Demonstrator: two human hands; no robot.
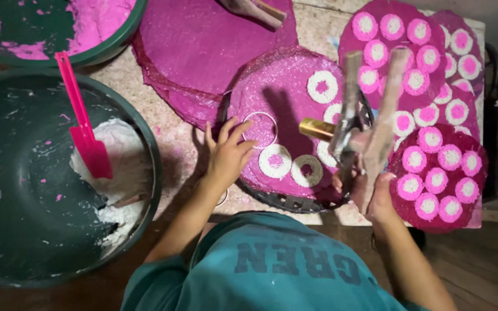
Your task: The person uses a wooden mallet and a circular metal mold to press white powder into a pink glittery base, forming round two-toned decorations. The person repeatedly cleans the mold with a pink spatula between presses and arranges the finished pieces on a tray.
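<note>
My left hand (227,152) rests on a round tray covered with magenta cloth (286,86), its fingers touching a thin metal ring mould (259,129). Several white ring-shaped cakes with pink centres (275,161) lie on that tray beside the ring. My right hand (370,193) holds a metal press tool with a brass tip (353,124), raised over the tray's right side. The tool is blurred.
A large dark green basin (7,173) at left holds white dough and a pink spatula (85,129). Another basin with pink dough (96,23) sits at top left. Magenta cloths (203,40) and trays filled with finished cakes (436,173) lie at right.
</note>
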